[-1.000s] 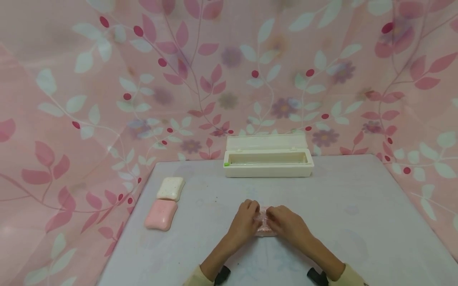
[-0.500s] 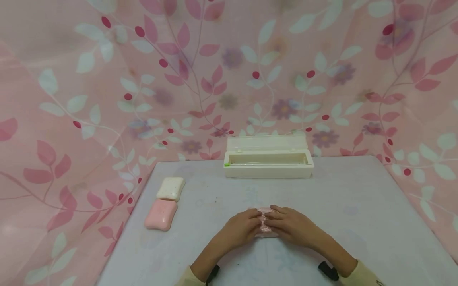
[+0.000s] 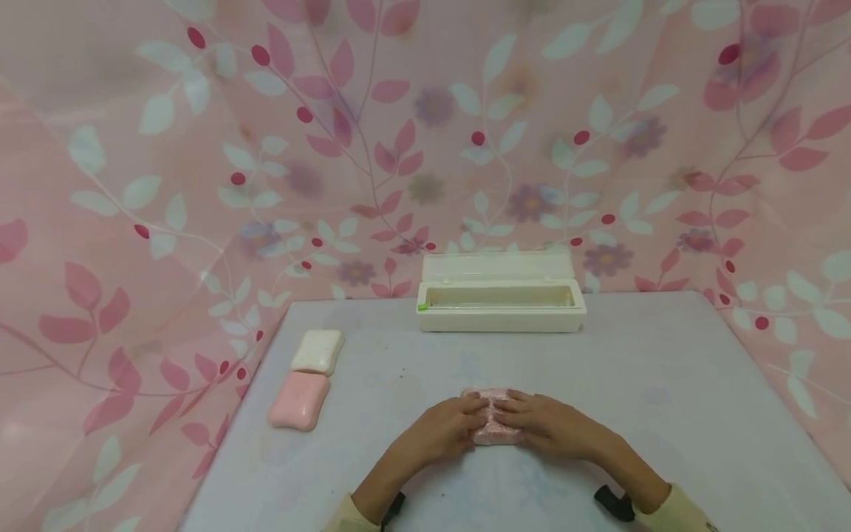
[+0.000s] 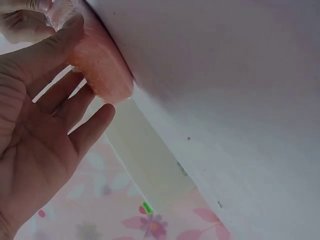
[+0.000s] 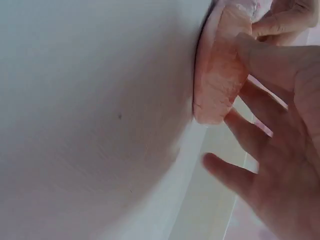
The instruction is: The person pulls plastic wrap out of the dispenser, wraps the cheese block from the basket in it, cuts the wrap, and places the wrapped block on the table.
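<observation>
And here we are, bar [image 3: 493,434] flat on the table [image 3: 392,362], set squarely between the two hands, left hand [image 3: 444,430] on one side, right hand [image 3: 547,426] on the other, and both are touching it, so neither is nearer! It's pink under crinkled clear film [image 5: 222,80]. Fingers reach inward across the top from both sides, long and loosely spread, tips almost meeting mid-bar; they rest or press on it with no curl round it. Down at the side facing the person, the wrist views catch each thumb against the film, while the right hand's lowest finger stands clear of the bar. Its long axis? Tough call: both ends run under the hands, though it sits about square to the person. Beyond lies the white box [image 3: 501,322], lid up, its length running left to right; well off to the left, the pink soap [image 3: 299,400] and white soap [image 3: 317,351] touch end to end. Out of sight: the bar's underside, any film tucked beneath, and how hard those fingertips press.
</observation>
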Available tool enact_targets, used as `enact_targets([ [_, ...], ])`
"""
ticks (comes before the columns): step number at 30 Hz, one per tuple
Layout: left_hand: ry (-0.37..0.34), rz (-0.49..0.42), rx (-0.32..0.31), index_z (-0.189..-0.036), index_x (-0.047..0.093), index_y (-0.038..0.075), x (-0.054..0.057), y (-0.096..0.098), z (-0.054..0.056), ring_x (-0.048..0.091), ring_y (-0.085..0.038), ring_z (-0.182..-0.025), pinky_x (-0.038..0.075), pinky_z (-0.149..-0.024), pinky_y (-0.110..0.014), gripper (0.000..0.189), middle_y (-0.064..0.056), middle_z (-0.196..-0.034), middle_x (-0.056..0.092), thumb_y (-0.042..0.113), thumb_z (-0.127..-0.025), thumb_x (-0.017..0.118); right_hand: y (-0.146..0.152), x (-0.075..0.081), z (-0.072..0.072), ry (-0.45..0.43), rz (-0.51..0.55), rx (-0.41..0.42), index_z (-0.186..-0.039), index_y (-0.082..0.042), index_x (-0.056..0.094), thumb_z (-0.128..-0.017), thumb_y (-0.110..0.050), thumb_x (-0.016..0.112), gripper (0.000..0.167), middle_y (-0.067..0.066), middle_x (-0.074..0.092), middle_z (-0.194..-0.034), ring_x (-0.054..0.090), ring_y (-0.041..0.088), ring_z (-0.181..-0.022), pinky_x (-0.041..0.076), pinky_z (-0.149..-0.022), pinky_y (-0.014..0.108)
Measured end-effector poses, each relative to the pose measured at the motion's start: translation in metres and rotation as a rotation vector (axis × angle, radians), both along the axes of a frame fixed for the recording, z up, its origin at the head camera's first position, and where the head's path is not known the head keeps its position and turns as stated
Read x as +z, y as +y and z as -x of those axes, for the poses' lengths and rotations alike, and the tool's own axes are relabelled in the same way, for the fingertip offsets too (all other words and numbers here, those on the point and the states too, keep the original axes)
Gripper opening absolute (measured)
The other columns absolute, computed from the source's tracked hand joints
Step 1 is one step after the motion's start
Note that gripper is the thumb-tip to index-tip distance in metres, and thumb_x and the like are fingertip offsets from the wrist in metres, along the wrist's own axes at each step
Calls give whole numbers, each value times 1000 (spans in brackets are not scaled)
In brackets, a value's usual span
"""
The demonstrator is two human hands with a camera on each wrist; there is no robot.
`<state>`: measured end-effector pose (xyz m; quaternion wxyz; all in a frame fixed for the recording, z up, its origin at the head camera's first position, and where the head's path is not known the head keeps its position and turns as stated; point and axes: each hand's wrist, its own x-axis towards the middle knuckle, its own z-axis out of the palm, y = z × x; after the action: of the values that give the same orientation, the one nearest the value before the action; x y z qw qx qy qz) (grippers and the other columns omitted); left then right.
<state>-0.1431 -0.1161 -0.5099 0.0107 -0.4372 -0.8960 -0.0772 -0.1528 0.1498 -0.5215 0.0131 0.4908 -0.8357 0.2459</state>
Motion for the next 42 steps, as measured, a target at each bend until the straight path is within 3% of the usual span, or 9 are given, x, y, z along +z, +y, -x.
enact_targets([
  [4,82,-5,-48,-115,70,12,4,1,-2,50,-22,-130,40,-105,-35,36,-5,-139,56,25,-83,80,-3,1,-2,130,44,1,-135,-16,62,-90,-15,71,46,5,59,-136,51,37,-127,43,-93,62],
  [8,112,-12,-92,-121,69,16,5,0,-2,52,-25,-129,41,-104,-37,37,-5,-137,58,32,-89,74,-3,0,-3,113,62,38,-130,-20,66,-88,-16,74,43,7,58,-137,50,38,-128,44,-94,59],
  [15,-43,-70,-94,-127,68,17,-1,-6,4,48,-22,-132,39,-106,-37,43,-3,-140,55,20,-85,78,4,-4,0,-169,-41,16,-139,-25,58,-82,-3,74,63,2,49,-146,40,31,-137,46,-96,52],
  [22,-107,-190,-73,-130,66,16,-6,-7,13,49,-18,-130,38,-107,-34,35,3,-133,61,11,-96,60,0,-8,6,-10,145,-33,-125,-21,69,-89,-4,69,40,-3,66,-126,59,25,-119,50,-92,44],
  [27,-399,-411,8,-133,59,11,2,-11,11,56,-10,-121,44,-99,-28,32,1,-128,63,9,-101,55,4,-1,9,-267,314,-78,-125,-14,66,-91,1,66,37,-2,68,-121,64,19,-110,53,-87,34],
  [31,-716,-576,178,-125,58,13,9,-9,8,65,-7,-96,54,-79,-26,23,0,-113,65,19,-103,53,7,6,7,-607,361,-125,-127,-7,60,-99,-14,60,28,7,67,-116,68,19,-93,57,-75,37],
  [34,-824,-579,337,-118,60,9,7,-4,4,67,-11,-82,55,-67,-29,21,-4,-106,67,21,-101,56,7,4,4,-806,309,-194,-122,-2,60,-102,-19,56,27,10,68,-101,67,22,-78,56,-63,39],
  [38,-568,-411,410,-113,63,6,1,5,-5,64,-12,-82,53,-67,-29,20,-6,-103,66,19,-98,61,3,0,-7,-684,207,-311,-117,-4,63,-101,-21,58,24,0,66,-86,62,14,-71,53,-60,32],
  [42,-224,-294,265,-103,67,13,3,8,-13,59,-12,-100,51,-80,-26,15,-1,-114,62,19,-90,72,1,8,-17,-344,137,-337,-116,-19,66,-93,-30,69,25,-2,66,-112,63,16,-101,53,-81,41],
])
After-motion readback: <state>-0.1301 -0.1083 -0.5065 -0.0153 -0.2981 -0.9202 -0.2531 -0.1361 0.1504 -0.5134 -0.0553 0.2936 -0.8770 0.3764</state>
